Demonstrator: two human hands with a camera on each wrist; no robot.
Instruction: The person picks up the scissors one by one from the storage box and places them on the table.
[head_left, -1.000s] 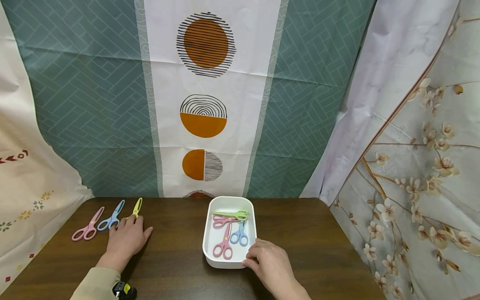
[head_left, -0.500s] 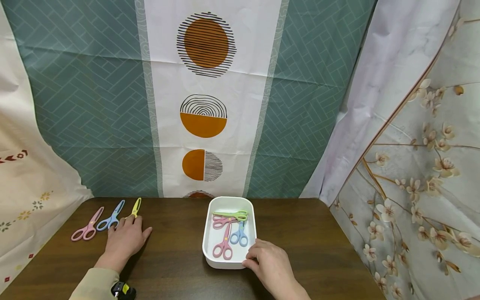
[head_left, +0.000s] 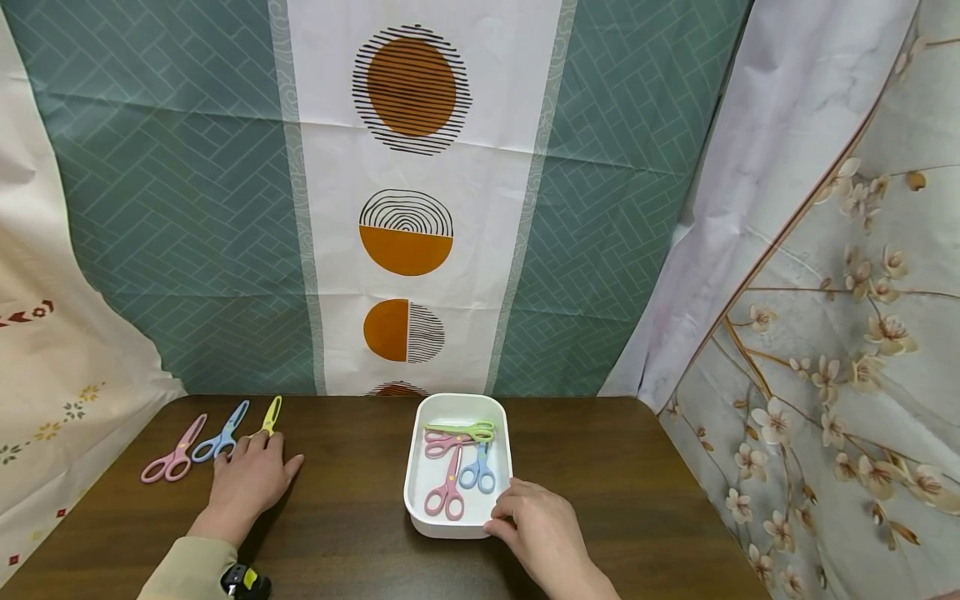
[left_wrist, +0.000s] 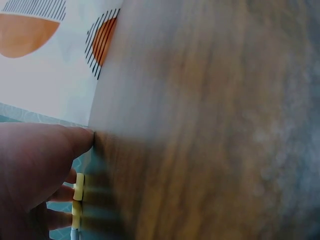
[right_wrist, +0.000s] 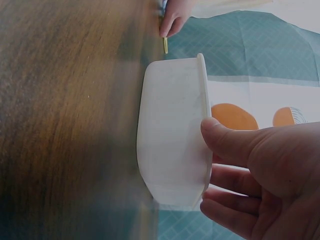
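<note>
Left hand [head_left: 251, 479], loosely spread, touches yellow scissors [head_left: 270, 422]; right hand [head_left: 542, 527] pinches white tray [head_left: 448, 529] by rim.

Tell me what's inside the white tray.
The white tray holds four pairs of scissors: green scissors lying over rear pink scissors, plus blue scissors and front pink scissors. The green pair covers part of the rear pink one; the floor beneath them is hidden.

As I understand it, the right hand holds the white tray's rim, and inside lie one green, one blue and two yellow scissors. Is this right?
Almost: the head view shows two pink scissors in the white tray, not two yellow ones. The rest is right.
</note>
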